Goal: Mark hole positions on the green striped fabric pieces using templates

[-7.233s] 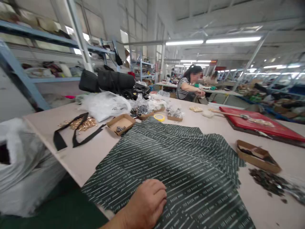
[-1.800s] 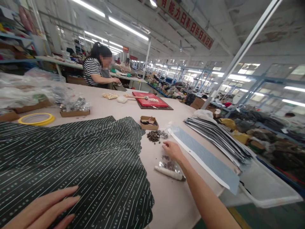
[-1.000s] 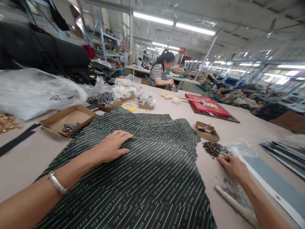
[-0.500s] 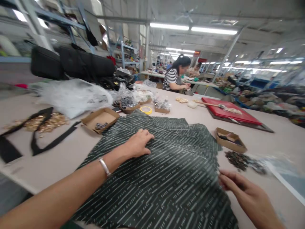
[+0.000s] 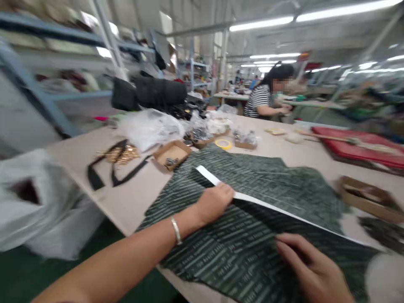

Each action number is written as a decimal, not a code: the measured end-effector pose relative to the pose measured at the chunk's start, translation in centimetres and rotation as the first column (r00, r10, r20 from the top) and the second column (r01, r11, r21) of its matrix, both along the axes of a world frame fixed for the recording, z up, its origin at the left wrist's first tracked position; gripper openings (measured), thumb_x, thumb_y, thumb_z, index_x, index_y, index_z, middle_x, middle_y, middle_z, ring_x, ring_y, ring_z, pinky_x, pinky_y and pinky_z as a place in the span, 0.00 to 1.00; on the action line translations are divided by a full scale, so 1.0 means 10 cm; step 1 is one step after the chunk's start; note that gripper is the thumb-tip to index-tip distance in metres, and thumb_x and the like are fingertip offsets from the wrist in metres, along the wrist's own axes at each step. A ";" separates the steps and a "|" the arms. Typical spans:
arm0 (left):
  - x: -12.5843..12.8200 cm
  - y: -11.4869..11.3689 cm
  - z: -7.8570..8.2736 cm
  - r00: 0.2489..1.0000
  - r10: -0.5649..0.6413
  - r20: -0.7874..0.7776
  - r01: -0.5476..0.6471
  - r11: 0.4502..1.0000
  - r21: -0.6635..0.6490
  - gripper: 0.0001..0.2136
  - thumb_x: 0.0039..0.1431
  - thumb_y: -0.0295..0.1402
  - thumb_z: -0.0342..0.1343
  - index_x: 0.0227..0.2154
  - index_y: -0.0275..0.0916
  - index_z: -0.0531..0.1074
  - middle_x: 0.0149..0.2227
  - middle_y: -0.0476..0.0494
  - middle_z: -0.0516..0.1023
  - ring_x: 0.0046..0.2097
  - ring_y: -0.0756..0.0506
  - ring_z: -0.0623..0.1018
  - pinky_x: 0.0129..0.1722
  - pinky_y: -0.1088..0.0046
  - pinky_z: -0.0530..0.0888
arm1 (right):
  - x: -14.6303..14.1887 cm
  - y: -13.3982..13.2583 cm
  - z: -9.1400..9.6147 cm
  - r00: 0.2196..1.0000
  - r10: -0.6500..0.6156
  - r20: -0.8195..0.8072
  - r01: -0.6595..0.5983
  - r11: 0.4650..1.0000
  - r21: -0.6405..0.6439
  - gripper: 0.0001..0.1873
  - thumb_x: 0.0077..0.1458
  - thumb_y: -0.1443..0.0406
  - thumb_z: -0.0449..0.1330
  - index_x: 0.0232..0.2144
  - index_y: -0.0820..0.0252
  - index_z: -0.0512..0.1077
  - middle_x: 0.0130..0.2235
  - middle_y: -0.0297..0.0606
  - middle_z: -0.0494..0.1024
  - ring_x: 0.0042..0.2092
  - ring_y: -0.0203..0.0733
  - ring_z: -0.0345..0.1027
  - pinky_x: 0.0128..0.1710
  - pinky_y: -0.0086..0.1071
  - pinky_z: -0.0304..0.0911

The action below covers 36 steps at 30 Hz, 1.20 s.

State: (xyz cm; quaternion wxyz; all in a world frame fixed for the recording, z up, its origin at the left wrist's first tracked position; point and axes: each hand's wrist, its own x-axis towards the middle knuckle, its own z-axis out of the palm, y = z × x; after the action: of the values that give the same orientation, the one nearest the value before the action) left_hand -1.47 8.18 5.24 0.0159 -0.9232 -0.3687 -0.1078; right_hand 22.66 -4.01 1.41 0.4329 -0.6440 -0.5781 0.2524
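Observation:
A fanned stack of dark green printed sheets covers the near part of the table. The top sheet is lifted along its far edge, showing a white underside. My left hand is closed on that raised edge, a silver bracelet on its wrist. My right hand rests on the same sheet near its right end, fingers curled against it. The picture is smeared by motion.
A small cardboard box, black straps with gold hardware, a yellow tape ring and plastic bags lie beyond. A red board and a brown tray sit to the right. A person in a striped top works at the far end.
My left hand has gripped the top sheet's far edge and lifted it, showing the white back. My right hand came off the small parts onto the sheet. The view swung left.

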 end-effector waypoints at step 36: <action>0.39 0.13 0.30 0.985 -0.142 -0.101 -0.008 0.538 -0.843 0.04 0.55 0.33 0.60 0.34 0.42 0.78 0.25 0.57 0.73 0.29 0.51 0.71 0.28 0.76 0.62 | -0.33 0.04 0.03 0.886 -0.022 -0.463 -0.099 0.967 -0.236 0.07 0.52 0.60 0.66 0.31 0.57 0.80 0.28 0.31 0.78 0.31 0.35 0.70 0.33 0.30 0.65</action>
State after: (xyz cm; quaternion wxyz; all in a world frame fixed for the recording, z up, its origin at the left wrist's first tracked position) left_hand 2.40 9.46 8.28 -0.4034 -0.8366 -0.3370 0.1543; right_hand 19.35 -3.61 1.74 0.4674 -0.6035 -0.4341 0.4784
